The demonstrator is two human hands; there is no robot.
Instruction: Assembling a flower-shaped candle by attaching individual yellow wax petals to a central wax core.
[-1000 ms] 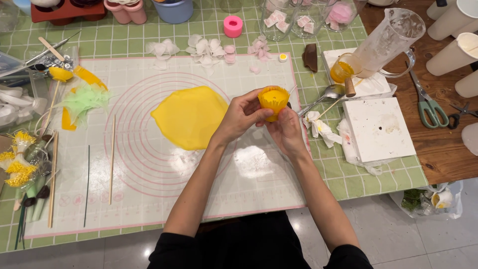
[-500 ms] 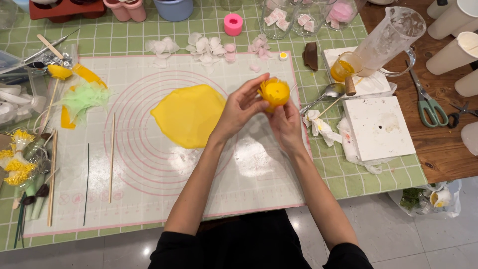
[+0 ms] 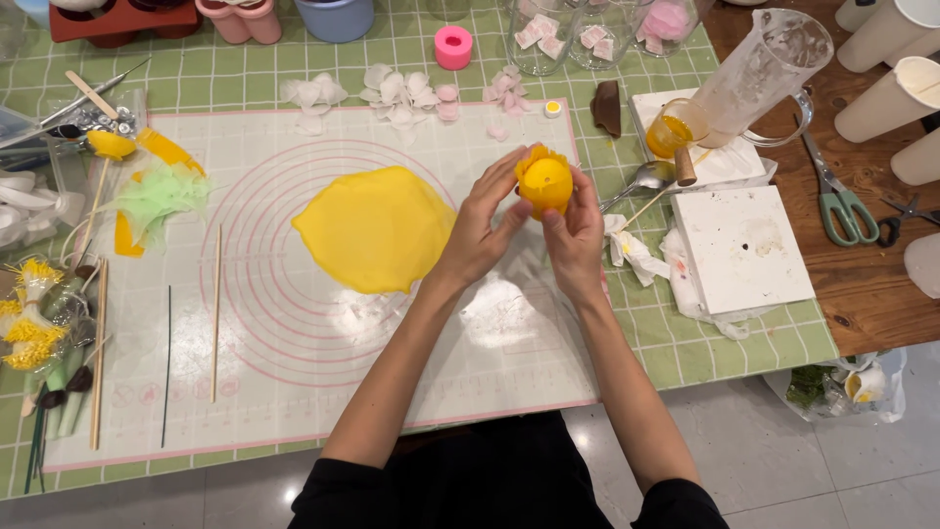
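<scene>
A small yellow ball [image 3: 544,182] was held by the fingers of both the left hand [image 3: 477,230] and right hand [image 3: 576,235]. It was best pressed softly, over the mat [image 3: 294,392].

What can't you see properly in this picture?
Head view:
- Yellow ball: its underside is hidden by the left hand and right hand.
- Red tray and blue cup: cut off by the top edge.
- Jar contents: too small to tell.

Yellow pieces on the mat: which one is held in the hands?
The rounded yellow ball, gripped between both hands above the mat; the flat yellow sheet lies untouched.
</scene>
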